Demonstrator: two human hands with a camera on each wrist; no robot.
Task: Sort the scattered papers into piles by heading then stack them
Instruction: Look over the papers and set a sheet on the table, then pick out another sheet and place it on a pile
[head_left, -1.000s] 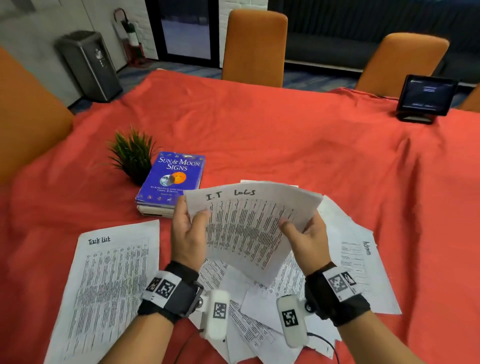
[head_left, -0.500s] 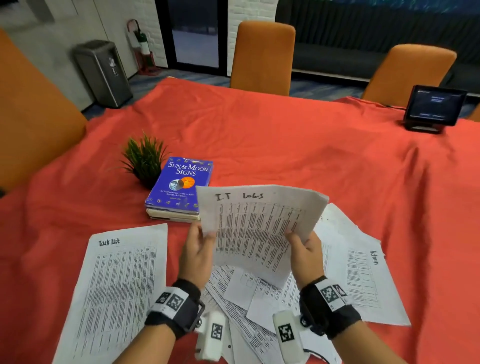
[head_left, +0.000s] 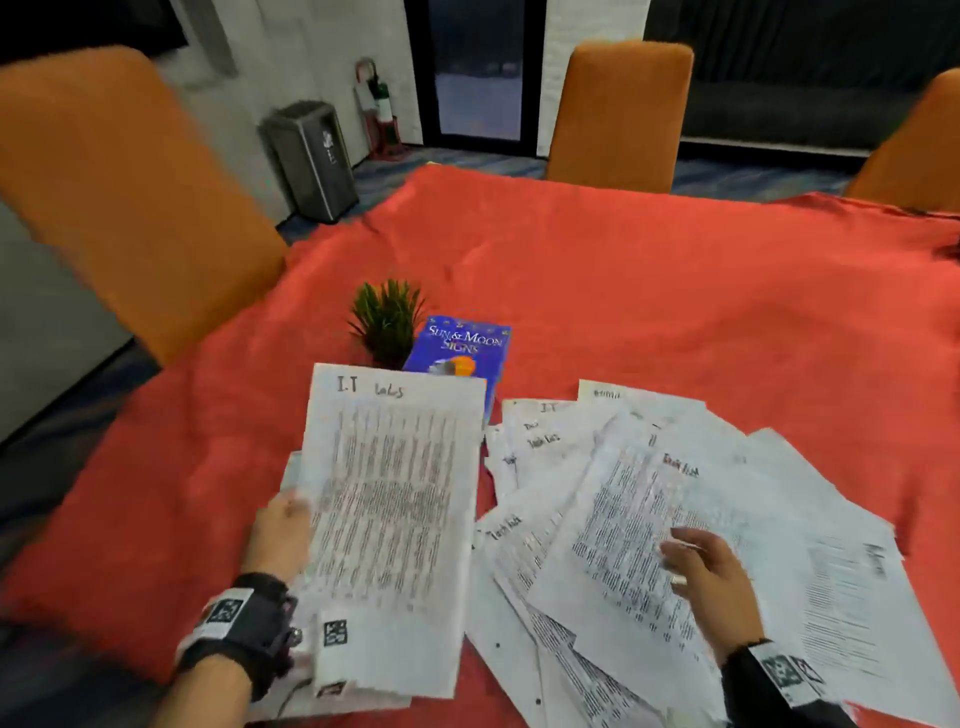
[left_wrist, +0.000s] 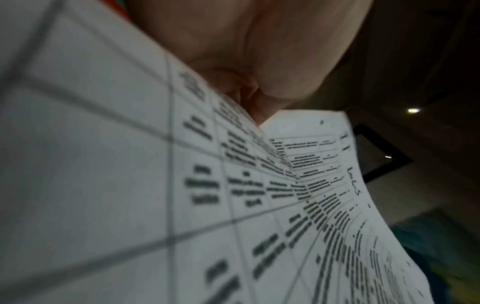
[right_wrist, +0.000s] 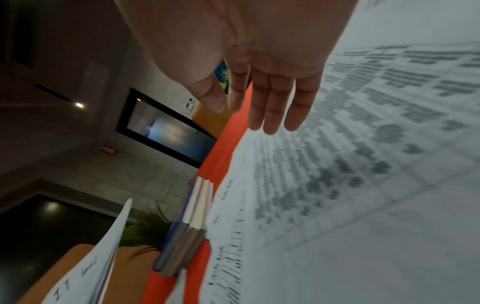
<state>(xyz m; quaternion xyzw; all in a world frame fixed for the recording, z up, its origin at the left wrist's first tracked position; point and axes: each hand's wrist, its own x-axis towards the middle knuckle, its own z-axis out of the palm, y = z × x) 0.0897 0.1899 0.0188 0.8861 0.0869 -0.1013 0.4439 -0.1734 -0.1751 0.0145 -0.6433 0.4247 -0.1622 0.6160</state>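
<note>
red-orange cloth (head_left: 649, 291) covers the bench, and most of the task's papers lie on it in a loose, overlapping fan — the scattered papers (head_left: 613, 519) spread across the near right side, several showing a handwritten "task list" heading and one at the far right edge a heading that looks like "admin". the left hand (head_left: 280, 535) holds one sheet apart from them, the i.t logs sheet (head_left: 389, 519), lifted off the cloth on the near left with its heading at the far end; the thumb side shows at the sheet's left edge, and the left wrist view shows the paper curving past the palm, though the fingers behind it are hidden. another sheet's edge (head_left: 291, 478) peeks out beneath it. the right hand (head_left: 711, 577) is free of any sheet, fingers straight and together, hovering low over the fan — whether it touches the top page i cannot tell. just beyond the held sheet stand a small green plant (head_left: 387, 322) and a blue book (head_left: 462, 348), side by side. orange chairs (head_left: 618, 114) stand around the bench.
</note>
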